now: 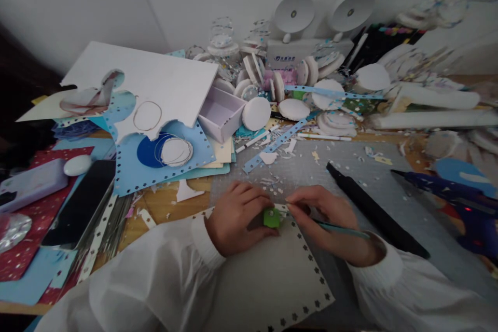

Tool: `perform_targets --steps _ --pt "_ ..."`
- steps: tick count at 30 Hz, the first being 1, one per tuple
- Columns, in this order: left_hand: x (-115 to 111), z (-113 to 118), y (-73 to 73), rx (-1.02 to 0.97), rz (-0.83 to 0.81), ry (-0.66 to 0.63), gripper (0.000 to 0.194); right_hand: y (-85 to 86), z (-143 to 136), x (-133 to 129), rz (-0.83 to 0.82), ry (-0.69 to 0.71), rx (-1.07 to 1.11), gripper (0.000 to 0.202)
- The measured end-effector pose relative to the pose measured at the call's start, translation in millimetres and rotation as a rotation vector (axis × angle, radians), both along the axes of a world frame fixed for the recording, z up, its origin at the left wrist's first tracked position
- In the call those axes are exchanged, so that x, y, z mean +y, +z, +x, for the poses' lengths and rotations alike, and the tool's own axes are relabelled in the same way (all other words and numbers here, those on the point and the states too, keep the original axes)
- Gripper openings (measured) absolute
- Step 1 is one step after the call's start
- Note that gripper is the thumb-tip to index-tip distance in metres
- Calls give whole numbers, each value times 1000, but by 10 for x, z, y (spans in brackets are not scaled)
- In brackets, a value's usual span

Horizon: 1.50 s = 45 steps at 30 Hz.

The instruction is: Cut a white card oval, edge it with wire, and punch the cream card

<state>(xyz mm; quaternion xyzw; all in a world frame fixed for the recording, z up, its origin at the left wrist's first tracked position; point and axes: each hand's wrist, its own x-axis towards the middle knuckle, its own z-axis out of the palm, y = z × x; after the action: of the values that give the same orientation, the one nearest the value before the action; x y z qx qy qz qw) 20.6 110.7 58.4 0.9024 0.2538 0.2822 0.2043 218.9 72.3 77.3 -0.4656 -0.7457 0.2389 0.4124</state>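
My left hand [243, 216] is closed around a small green paper punch [271, 218] at the top edge of a pale sheet of paper [268, 275]. Flower-shaped holes run along that sheet's right and lower edges. Just right of the punch, my right hand [327, 218] is closed, thumb and forefinger pinched together at the sheet's upper corner. A slim teal tool [342, 228] lies through this hand, its end sticking out toward the wrist; its kind I cannot make out. Whatever the fingertips pinch is too small to tell.
A grey cutting mat [307, 166] with paper scraps lies beneath. Right are a black pen-like tool [373, 205] and a blue glue gun [439, 192]. White padded discs [257, 114] and a lilac box [221, 114] crowd the back. A phone [80, 205] lies left.
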Motion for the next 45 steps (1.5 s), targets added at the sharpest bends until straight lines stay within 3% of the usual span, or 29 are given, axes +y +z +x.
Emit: perform_targets --steps 5,17,21,24,29,32,35,45 --pt "4 -2 -21 -8 7 3 38 -45 -16 -7 18 70 -23 21" --pt "9 -1 -20 3 9 3 37 -75 -22 -25 -67 27 22 17" --pt "4 3 -24 3 21 8 37 -49 -30 -3 -91 85 15 14" --pt "-10 7 -44 -10 23 39 33 6 -31 14 -118 107 38 5" --pt "-50 7 -67 -41 7 118 32 86 -1 19 -112 133 95 34" --pt "-67 4 -38 -72 22 175 32 81 10 -3 -124 127 126 23" --pt "-72 3 9 -101 16 224 30 47 6 -48 -98 115 124 8" --pt "-63 29 -16 -161 74 254 25 6 -52 -80 87 174 27 24"
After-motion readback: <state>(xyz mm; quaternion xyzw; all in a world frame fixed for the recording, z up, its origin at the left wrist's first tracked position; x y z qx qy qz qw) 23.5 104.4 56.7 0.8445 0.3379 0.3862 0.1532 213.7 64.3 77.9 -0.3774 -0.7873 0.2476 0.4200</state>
